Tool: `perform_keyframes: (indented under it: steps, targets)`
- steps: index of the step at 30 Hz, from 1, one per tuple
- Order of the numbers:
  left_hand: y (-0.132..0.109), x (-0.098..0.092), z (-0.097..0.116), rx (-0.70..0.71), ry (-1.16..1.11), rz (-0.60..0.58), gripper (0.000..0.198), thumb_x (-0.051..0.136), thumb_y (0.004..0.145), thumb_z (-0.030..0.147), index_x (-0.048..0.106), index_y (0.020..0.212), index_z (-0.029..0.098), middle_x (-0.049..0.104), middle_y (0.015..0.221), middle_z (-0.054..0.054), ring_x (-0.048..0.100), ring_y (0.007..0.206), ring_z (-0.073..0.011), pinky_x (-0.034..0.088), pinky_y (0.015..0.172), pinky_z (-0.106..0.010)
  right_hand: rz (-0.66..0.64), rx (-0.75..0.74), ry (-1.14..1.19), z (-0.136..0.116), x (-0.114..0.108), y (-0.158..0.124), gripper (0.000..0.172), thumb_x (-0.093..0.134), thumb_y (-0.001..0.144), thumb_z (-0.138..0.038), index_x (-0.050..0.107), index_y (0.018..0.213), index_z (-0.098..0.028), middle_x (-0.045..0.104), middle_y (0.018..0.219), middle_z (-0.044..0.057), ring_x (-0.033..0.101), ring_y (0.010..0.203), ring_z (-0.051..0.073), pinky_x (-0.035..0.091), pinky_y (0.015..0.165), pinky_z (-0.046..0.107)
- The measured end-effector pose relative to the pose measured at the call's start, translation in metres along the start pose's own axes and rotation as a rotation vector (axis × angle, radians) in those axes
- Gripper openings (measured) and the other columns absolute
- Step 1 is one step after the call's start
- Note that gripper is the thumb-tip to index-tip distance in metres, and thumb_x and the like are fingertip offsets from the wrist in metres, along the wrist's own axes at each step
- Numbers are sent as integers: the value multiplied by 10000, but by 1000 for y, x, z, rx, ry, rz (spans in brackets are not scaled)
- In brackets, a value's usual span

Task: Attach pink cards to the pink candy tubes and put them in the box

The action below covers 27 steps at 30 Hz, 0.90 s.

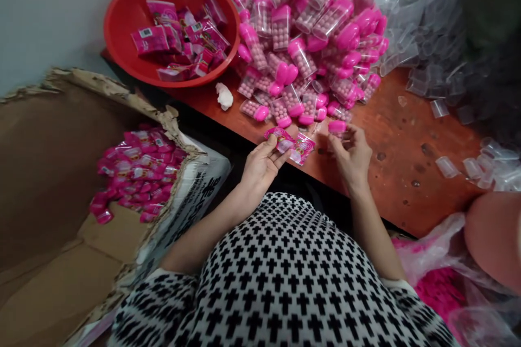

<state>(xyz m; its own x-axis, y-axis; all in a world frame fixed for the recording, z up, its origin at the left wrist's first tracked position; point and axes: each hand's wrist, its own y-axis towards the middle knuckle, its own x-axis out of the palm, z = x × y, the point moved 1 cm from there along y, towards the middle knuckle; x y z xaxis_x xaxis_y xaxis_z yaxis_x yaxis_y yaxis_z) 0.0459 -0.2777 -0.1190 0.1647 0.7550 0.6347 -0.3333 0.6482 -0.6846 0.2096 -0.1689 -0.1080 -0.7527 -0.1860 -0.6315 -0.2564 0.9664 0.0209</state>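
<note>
At table [407,119] edge, left hand [260,165] pinching two pink sachets [291,143], long axes pointing right, right hand [352,154] pinching pink-capped tube [337,127], crosswise.

Table [407,135]: reddish-brown wood, marked surface. Far left corner: red bowl [122,21] holding pink printed packets [179,43]. Centre to far edge: heap of clear tubes [309,32] filled with pale beads and closed with pink heart caps. Between bowl and heap: white crumpled wad [224,96]. Right edge: empty clear tubes [446,166], uncapped. Beyond the left edge, lower down: torn cardboard box [49,173] containing pink wrapped packs [134,173].
</note>
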Motion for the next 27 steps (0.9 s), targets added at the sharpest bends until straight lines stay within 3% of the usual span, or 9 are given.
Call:
perform_keyframes:
  steps: [3, 6, 16, 23, 27]
  targets:
    - [2, 2, -2, -10, -32, 11, 78, 734, 836, 138, 660, 813, 136, 725, 781, -8, 698, 735, -111, 585, 878, -308, -119, 1, 443, -13, 14, -37, 403, 724, 817, -446, 566, 1131, -248, 662, 889, 8, 663, 673, 148, 584, 588, 291]
    - [4, 4, -5, -9, -63, 4, 84, 745, 830, 143, 663, 812, 136, 725, 771, -8, 691, 700, -102, 581, 826, -261, -218, 62, 622, -26, 28, -62, 410, 783, 782, -404, 552, 1084, -249, 635, 824, -27, 676, 651, 126, 605, 562, 255]
    - [1, 10, -10, 11, -129, -61, 93, 686, 885, 138, 661, 795, 133, 708, 731, -3, 667, 654, -78, 548, 710, -181, -222, 141, 673, -24, 42, -66, 427, 810, 752, -402, 523, 1018, -230, 652, 778, -46, 694, 625, 119, 637, 580, 267]
    - [-1, 13, -15, 57, 10, -146, 173, 808, 779, 197, 651, 766, 125, 684, 701, 0, 645, 623, -91, 550, 733, -218, -215, 162, 690, -22, 46, -62, 467, 823, 736, -383, 499, 1035, -228, 645, 761, -63, 688, 602, 114, 618, 546, 249]
    - [1, 11, -14, 86, 101, -195, 244, 855, 714, 228, 646, 787, 127, 688, 709, 2, 655, 633, -102, 531, 658, -207, -242, 139, 757, -22, 45, -59, 566, 840, 718, -360, 461, 1122, -243, 642, 727, -92, 688, 579, 110, 609, 547, 237]
